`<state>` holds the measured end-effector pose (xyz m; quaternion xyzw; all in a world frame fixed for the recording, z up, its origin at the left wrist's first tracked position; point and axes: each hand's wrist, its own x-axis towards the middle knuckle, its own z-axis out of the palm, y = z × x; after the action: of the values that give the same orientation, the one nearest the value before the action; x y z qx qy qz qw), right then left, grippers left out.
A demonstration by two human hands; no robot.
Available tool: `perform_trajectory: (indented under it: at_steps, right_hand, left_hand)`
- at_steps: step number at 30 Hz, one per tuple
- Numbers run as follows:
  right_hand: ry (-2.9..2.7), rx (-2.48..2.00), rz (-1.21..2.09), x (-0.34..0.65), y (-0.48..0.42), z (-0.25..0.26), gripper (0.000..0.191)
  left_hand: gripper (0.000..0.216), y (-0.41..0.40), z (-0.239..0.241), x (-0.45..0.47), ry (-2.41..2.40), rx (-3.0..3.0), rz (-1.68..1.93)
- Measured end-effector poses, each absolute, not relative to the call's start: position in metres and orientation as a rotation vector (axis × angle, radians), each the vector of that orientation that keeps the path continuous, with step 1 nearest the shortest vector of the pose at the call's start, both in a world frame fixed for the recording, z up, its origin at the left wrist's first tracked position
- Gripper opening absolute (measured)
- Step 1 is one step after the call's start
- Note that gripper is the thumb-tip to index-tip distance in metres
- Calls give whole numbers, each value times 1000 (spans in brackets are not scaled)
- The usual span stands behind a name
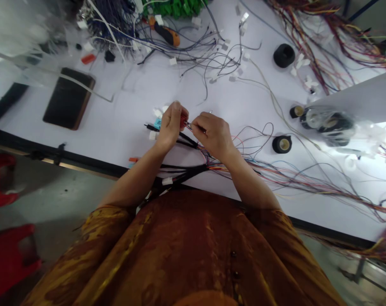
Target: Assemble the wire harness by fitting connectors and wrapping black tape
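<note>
At centre, left grip (170,127) clasps red connector (182,123) (mostly hidden), right grip (215,132) pinches wire (188,125).

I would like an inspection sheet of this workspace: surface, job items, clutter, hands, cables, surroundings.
Surface: white tabletop with dark front edge.
Job's things: small red part; black-sleeved wire bundle near the person's body.
Clutter: dark flat box-like object, orange-and-black handle, black rolls, clear plastic bag.
Grip: left hand holds the red part; right hand pinches thin wires beside it.
Cables: multicoloured wires run rightward; white connectors lie on the far side.
Surroundings: red stools at left; co-workers, nothing seen.
</note>
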<state>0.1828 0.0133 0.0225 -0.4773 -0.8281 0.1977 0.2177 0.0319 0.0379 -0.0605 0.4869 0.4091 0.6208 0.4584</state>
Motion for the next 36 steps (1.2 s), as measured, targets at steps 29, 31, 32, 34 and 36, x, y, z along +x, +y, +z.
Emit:
perform_trajectory:
  at_steps: [29,31,32,34,36]
  right_hand:
    - [-2235,-1297,354,170,8,-15,38]
    - [-2236,-1282,355,172,8,-12,36]
    - [-2235,-1277,352,174,8,-10,35]
    - [-2226,-1283,335,176,8,-3,33]
    - [-2178,-1305,322,174,7,4,26]
  left_hand:
    - [61,30,-44,31,1102,1310,1471]
    - [63,32,-43,27,1121,1288,1478]
    - [64,32,-41,24,1137,1266,1487]
    - [64,34,-36,18,1170,1235,1491]
    - [64,35,-28,14,1187,1265,1464]
